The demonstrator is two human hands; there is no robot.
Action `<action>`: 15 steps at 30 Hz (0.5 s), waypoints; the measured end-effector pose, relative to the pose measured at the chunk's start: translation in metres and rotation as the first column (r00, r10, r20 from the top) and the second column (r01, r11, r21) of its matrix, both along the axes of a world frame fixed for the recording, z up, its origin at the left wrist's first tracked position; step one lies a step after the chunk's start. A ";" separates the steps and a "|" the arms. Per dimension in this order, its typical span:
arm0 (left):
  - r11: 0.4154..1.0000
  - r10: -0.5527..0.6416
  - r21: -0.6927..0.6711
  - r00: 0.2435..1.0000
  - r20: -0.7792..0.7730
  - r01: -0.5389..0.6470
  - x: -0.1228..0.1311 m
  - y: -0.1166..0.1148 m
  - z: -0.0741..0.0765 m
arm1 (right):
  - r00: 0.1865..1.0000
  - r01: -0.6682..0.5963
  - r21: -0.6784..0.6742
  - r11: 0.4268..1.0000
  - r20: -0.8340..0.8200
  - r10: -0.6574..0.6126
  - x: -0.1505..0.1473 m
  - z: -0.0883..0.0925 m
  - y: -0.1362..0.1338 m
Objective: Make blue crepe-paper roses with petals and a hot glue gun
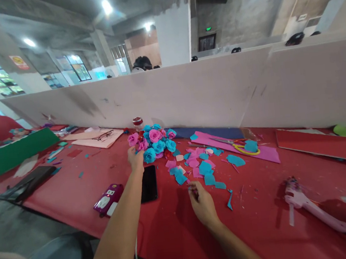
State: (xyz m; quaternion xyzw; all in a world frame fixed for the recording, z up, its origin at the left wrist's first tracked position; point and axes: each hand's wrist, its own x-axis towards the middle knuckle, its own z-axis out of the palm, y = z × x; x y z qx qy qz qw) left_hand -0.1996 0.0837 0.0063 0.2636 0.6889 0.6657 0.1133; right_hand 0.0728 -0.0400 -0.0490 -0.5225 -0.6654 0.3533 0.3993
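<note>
A bunch of crumpled paper flowers (156, 141) in blue, pink and red sits at the back middle of the table. My left hand (136, 159) reaches to its left side, the fingers closed at a paper flower there and partly hidden. Lower down and to the right, my right hand (203, 205) hovers over or rests on the red tabletop with its fingers curled together. Something small and dark shows at those fingertips, too small to name. Just beyond them lie loose blue and pink paper petals (206, 167).
A black phone (149, 183) and a purple case (108, 199) lie near my left forearm. Yellow-handled scissors (246, 149) rest on a pink paper sheet (270, 154). At right is a pink glue gun (315, 209). A white partition (169, 97) stands along the back.
</note>
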 end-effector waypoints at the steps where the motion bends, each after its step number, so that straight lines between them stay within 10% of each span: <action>1: 1.000 -0.001 0.003 1.000 0.029 0.001 0.000 -0.002 0.001 | 1.000 -0.001 0.001 1.000 0.002 0.001 0.000 0.000 0.000; 15: 0.999 0.029 -0.031 0.999 0.020 -0.028 0.009 -0.031 -0.006 | 1.000 -0.016 0.032 0.999 0.001 0.015 0.001 0.003 -0.002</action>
